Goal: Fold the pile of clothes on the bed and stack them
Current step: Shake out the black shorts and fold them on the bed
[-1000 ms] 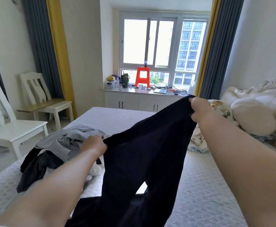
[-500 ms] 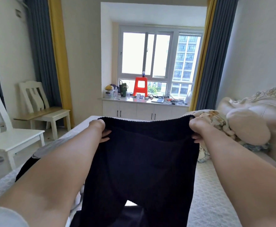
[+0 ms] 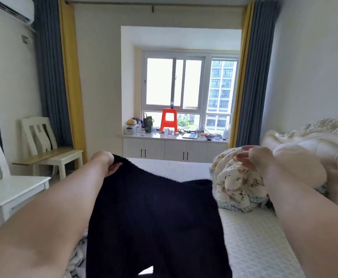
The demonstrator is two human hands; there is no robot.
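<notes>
A dark navy knit garment [image 3: 154, 217] hangs in front of me over the bed [image 3: 250, 237]. My left hand [image 3: 106, 163] grips its top left corner, held up at arm's length. The garment's top right corner has dropped and sags at about the middle of the view. My right hand [image 3: 254, 159] is raised to the right, fingers loosely spread, holding nothing, in front of the floral quilt. The pile of other clothes is almost hidden behind my left arm and the garment; only a patterned scrap [image 3: 77, 259] shows at the bottom left.
A crumpled floral quilt [image 3: 238, 187] and a cream pillow [image 3: 296, 167] lie at the bed's right by the padded headboard [image 3: 324, 145]. White chairs [image 3: 13, 189] stand left of the bed. A window counter [image 3: 174, 137] with an orange stool is beyond the bed's far edge.
My right hand has let go of the garment's right corner, which has fallen. My left hand still holds the left corner. The camera has tilted upward.
</notes>
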